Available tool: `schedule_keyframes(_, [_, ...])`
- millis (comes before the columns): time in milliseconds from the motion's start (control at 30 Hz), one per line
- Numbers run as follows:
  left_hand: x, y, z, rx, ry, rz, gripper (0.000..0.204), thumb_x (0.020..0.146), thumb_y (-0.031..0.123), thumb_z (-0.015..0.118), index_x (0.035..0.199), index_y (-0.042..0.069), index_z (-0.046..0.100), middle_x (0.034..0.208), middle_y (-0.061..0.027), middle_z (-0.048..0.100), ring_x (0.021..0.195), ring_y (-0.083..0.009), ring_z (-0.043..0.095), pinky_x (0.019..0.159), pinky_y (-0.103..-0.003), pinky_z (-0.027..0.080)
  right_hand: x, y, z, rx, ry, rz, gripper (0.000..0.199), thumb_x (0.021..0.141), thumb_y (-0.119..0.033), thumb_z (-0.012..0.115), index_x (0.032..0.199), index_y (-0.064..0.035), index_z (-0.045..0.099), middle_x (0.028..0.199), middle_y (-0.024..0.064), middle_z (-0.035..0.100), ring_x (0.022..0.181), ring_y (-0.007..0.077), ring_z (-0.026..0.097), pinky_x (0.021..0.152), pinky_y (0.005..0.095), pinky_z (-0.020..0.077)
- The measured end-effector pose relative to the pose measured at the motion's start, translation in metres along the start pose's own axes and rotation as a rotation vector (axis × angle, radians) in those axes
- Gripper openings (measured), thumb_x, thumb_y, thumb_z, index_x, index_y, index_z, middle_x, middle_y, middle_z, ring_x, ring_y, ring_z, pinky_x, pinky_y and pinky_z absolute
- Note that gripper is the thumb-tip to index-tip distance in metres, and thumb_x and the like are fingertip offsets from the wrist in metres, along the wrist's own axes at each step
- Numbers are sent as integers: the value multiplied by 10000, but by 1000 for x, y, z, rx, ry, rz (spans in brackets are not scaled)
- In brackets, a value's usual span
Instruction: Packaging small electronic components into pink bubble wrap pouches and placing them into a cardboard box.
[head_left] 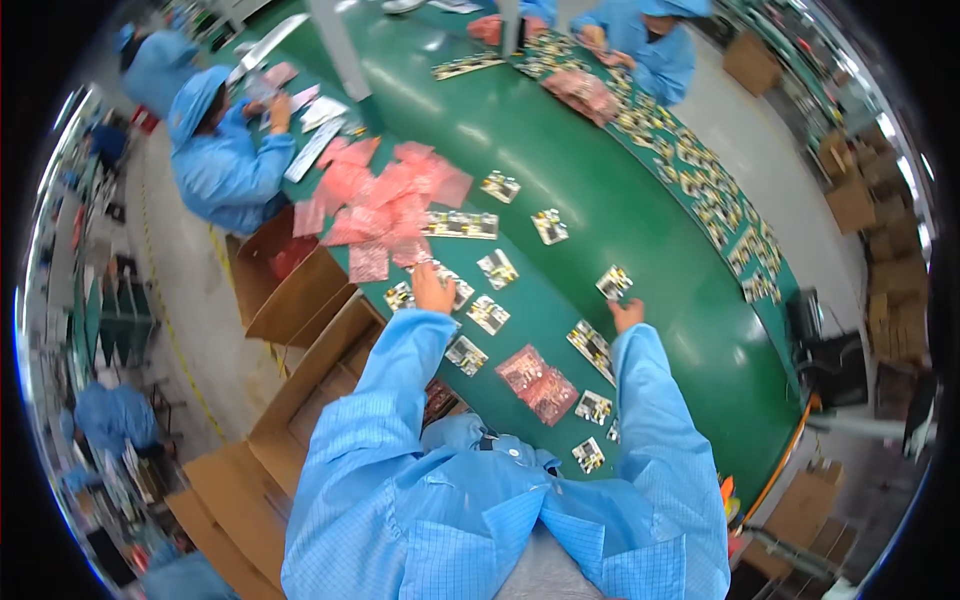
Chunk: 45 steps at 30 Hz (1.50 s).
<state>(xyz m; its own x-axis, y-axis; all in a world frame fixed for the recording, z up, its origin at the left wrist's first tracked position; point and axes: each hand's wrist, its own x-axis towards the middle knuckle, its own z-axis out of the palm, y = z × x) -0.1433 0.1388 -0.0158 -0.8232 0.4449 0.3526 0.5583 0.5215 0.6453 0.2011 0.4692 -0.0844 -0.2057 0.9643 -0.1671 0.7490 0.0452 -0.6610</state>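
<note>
My left hand (pixel 433 290) lies over the near end of the pile of pink bags, fingers stretched forward and a little blurred. Circuit boards sit on both sides of it, one board (pixel 399 296) at its left and another (pixel 462 291) at its right. On the right, my right hand (pixel 628 315) is at the near edge of a single circuit board (pixel 614 282), thumb and fingers apart. Whether its fingertips touch that board I cannot tell. Between my arms are two pink-bagged boards (pixel 537 384) and a longer board strip (pixel 592 350).
Pink bubble bags (pixel 385 200) are heaped at the left on the green table (pixel 430 120). Open cardboard boxes (pixel 275 420) stand along its left edge. Many boards (pixel 700 185) cover the far right strip. Co-workers in blue, one person (pixel 225 160) at the left, work nearby.
</note>
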Motion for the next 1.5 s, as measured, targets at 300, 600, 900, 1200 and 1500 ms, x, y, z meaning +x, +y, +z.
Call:
schedule_keyframes(300, [60,-17,16,450,-117,-469,519,702,391,765,1056,60,578,1124,-140,564,1117,-328,513,982,-495,390,107,33,21,-516,-459,243,1083,609,-699,755,1293,92,476,1258,200,599,1193,227,573,996,378,461])
schedule_keyframes(600, [44,-21,-7,352,162,24,244,771,208,633,954,48,614,1020,-149,585,988,-332,540,829,-494,421,-28,-39,11,82,-138,47,828,640,-380,831,1276,39,505,1231,230,568,1136,345,569,977,408,468])
schedule_keyframes(900, [-203,50,3,-324,-599,95,149,783,168,659,858,45,622,1106,-201,568,1065,-412,550,963,-459,412,-327,22,-15,806,-375,539,818,689,-212,811,1310,104,384,1192,195,536,1081,266,566,960,367,459])
schedule_keyframes(1200, [-177,31,76,-610,-832,-699,242,829,193,607,935,-23,630,1041,-207,575,899,-301,636,399,-338,507,-286,-11,42,369,-253,125,809,683,-263,843,1293,22,394,1063,161,612,959,240,621,858,342,517])
schedule_keyframes(1500, [-146,122,-10,-132,-518,453,288,773,201,716,957,20,589,1154,-198,536,1136,-384,463,991,-500,339,-287,4,19,562,-212,218,821,695,-193,814,1337,-48,324,1091,164,610,953,267,629,841,379,526])
